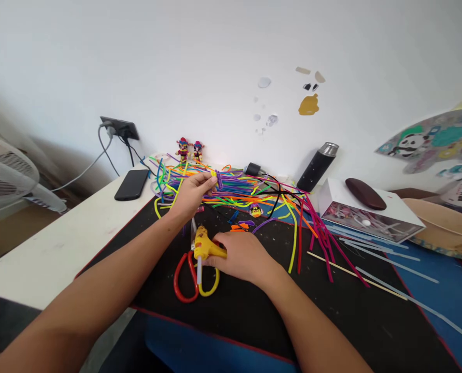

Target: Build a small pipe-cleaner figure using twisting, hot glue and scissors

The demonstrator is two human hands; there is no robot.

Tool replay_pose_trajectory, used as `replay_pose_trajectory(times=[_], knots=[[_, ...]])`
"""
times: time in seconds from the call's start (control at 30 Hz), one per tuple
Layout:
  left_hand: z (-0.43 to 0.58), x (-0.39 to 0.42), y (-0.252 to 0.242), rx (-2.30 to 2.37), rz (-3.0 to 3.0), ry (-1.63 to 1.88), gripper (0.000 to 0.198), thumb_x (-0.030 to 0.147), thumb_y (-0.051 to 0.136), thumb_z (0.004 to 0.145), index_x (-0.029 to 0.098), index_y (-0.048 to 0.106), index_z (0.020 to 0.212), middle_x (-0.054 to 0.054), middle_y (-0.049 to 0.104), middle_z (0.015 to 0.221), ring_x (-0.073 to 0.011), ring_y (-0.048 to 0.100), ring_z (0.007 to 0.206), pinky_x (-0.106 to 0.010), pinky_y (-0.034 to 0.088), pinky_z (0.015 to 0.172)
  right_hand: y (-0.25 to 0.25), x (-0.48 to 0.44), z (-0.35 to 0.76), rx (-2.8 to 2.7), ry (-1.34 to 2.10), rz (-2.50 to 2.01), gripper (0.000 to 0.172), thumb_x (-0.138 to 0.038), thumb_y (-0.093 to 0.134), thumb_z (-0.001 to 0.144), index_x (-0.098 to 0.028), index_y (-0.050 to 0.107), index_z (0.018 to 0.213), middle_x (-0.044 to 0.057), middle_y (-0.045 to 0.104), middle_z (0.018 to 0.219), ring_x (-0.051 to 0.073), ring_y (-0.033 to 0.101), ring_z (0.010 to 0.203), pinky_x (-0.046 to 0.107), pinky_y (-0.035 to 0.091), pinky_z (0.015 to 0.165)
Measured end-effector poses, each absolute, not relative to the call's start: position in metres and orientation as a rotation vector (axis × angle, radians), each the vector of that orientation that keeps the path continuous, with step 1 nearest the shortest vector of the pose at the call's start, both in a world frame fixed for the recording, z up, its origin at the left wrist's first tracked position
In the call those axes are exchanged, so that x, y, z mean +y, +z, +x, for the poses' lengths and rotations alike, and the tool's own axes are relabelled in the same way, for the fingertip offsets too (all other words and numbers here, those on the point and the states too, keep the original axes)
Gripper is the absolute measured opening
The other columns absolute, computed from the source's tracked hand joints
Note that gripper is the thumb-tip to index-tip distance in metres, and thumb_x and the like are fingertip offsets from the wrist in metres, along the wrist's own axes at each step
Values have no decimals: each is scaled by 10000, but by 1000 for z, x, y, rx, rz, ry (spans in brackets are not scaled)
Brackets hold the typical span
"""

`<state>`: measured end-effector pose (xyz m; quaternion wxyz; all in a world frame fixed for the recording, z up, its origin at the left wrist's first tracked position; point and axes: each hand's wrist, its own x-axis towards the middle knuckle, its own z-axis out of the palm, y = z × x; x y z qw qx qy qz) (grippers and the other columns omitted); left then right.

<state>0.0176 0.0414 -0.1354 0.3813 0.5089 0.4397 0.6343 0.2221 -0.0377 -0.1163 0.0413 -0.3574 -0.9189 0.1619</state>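
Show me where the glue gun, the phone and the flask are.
Glue gun [204, 248]: head view, on its yellow body.
Phone [131, 185]: head view, middle of its dark face.
Flask [316, 169]: head view, on its black side.

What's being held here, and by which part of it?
The right grip holds a yellow hot glue gun by its handle. The left grip pinches a small purple-and-yellow pipe-cleaner piece; exactly where is unclear.
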Motion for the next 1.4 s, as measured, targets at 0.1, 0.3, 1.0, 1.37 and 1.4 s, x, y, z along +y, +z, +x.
replay_pose_trajectory(times=[0.1, 0.3, 1.0, 1.37, 1.4], knots=[[19, 39, -132, 1118, 1292, 1621, 360, 520, 849, 791, 188, 711, 784, -3, 648, 714, -131, 566, 647, -256, 458, 650, -114, -35, 226, -2801, 577, -1083, 520, -727, 617, 945, -226, 751, 990, 49, 776, 874, 208, 711, 788, 298, 290, 593], [21, 37, -126, 1123, 1296, 1638, 383, 546, 853, 770, 189, 713, 770, -6, 649, 695, -132, 568, 630, -259, 457, 629, -115, -23, 236, -2520, 935, -1104, 333, -518, 713, 964, -241, 799, 1127, 0, 774, 811, 145, 665, 683, 264, 372, 625], [33, 28, -122, 1130, 1347, 1555, 468, 629, 864, 722, 191, 701, 747, -21, 667, 675, -155, 561, 632, -286, 446, 633, -120, -3, 251, -2636, 337, -1471, 270, -260, 543, 1033, -279, 776, 1168, 41, 830, 1081, 234, 754, 987, 300, 461, 792], [36, 28, -123, 1086, 1318, 1542, 474, 621, 895, 683, 195, 702, 761, -13, 646, 654, -151, 555, 604, -285, 452, 614, -125, -6, 245, -2704, 309, -1390, 283, -265, 541, 1040, -280, 763, 1216, 36, 825, 1141, 242, 764, 1021, 306, 480, 804], [36, 29, -124, 1081, 1316, 1540, 470, 616, 897, 683, 196, 700, 760, -12, 643, 650, -150, 554, 602, -286, 450, 614, -125, -7, 244, -2720, 297, -1388, 294, -253, 530, 1040, -279, 765, 1216, 41, 823, 1151, 244, 765, 1022, 309, 481, 804]])
